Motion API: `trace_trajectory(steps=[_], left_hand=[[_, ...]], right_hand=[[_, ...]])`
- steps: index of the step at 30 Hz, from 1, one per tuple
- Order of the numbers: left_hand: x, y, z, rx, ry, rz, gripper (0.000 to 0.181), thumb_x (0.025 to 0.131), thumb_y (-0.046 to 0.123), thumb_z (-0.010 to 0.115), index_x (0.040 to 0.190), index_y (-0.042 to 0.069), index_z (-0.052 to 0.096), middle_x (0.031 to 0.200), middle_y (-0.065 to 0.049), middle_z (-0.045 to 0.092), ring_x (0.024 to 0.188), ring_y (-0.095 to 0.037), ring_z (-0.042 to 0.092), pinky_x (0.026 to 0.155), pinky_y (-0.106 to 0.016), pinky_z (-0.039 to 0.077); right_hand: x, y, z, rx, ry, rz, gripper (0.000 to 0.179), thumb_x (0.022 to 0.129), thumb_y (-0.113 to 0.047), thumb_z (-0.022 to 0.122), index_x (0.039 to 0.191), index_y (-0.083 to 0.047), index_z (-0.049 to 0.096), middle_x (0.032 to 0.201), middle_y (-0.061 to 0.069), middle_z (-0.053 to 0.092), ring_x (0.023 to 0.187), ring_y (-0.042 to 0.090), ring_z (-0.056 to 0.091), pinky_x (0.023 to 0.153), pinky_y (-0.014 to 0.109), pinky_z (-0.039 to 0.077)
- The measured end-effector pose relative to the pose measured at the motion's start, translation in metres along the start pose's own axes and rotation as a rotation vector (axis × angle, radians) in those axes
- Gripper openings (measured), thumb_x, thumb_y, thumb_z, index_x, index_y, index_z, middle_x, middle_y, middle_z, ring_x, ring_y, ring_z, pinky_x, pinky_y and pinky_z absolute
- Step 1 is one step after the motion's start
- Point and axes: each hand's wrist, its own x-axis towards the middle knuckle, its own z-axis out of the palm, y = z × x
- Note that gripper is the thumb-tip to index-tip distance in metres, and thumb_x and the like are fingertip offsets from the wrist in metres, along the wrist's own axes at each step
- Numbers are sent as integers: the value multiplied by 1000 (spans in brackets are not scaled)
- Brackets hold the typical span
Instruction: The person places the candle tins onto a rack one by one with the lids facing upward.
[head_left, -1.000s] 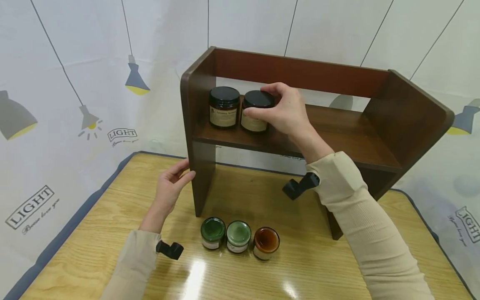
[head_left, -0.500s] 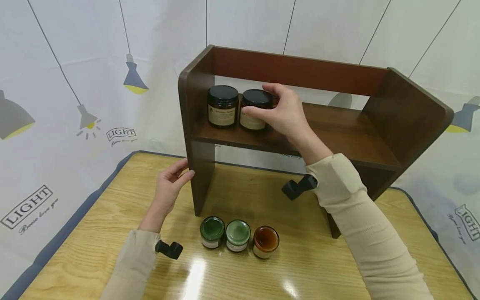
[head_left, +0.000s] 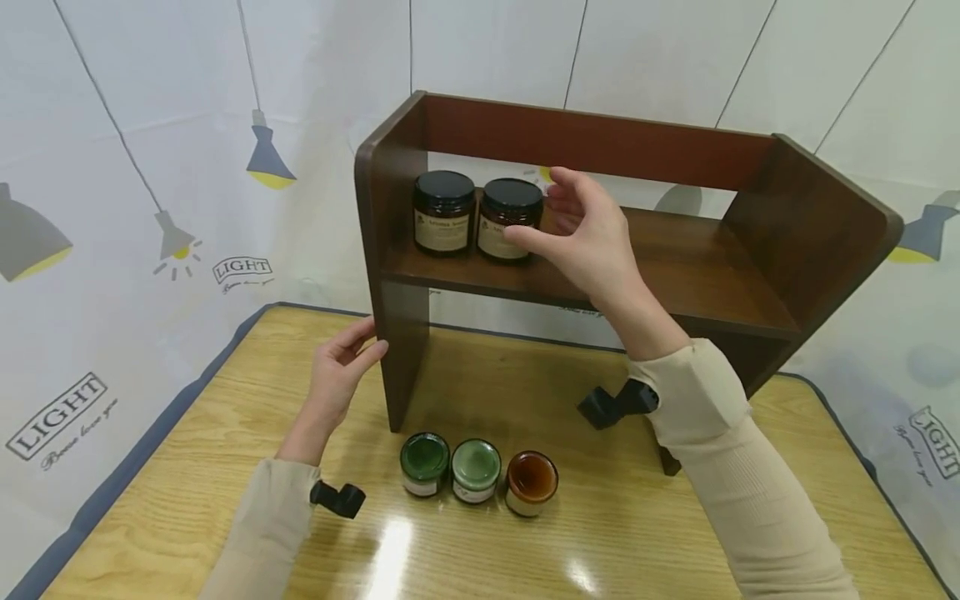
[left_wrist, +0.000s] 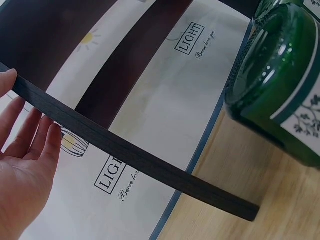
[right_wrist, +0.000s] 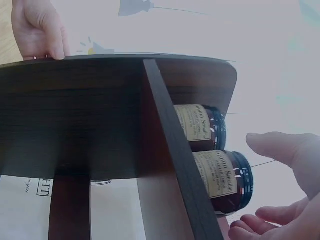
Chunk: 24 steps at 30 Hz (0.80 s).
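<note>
The inner black-lidded jar (head_left: 507, 210) is standing on the shelf (head_left: 697, 262) beside its twin jar (head_left: 444, 212); you're probably finishing its placement. Your right hand (head_left: 597, 237) is hovering beside it, fingers parted, empty; your left hand (head_left: 339, 379), fingers relaxed, is touching the side panel (head_left: 403, 358). The next move is likely calling for clearing the jar.

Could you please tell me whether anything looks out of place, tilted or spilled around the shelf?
Nothing stands out. The two black-lidded jars stand upright side by side on the shelf, and the dark green jar, light green jar and amber jar sit in a rough row on the table, with no visible spill or break.
</note>
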Motion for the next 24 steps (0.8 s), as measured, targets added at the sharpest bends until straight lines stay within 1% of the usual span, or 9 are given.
trace_trajectory(steps=[6, 14, 19, 24], left_hand=[[0, 2, 1, 14, 6, -13, 52, 82, -20, 54, 101, 25, 71, 101, 7, 67, 97, -6, 60, 83, -20, 49], [0, 1, 2, 22, 14, -5, 54, 82, -22, 53, 101, 26, 71, 101, 8, 67, 97, -6, 60, 83, -20, 49], [0, -2, 1, 24, 24, -7, 54, 82, -22, 53, 100, 26, 71, 101, 8, 68, 97, -5, 61, 83, -19, 49], [-1, -2, 1, 14, 20, -2, 53, 82, -21, 53, 101, 24, 71, 101, 7, 68, 96, -6, 60, 83, -19, 49]], right_hand=[[-14, 2, -8, 52, -9, -7, 73, 80, -16, 76, 141, -5, 39, 131, 11, 48, 123, 20, 46, 103, 25, 36], [-30, 8, -18, 122, -9, -38, 68, 81, -9, 74, 139, -2, 41, 129, 13, 49, 122, 23, 45, 103, 29, 37], [-40, 12, -22, 110, -5, -68, 64, 80, -6, 74, 136, 0, 44, 127, 16, 49, 120, 24, 47, 102, 29, 38], [-53, 14, -24, 105, -6, -97, 61, 79, -2, 74, 133, 0, 46, 127, 14, 51, 119, 23, 49, 101, 27, 39]])
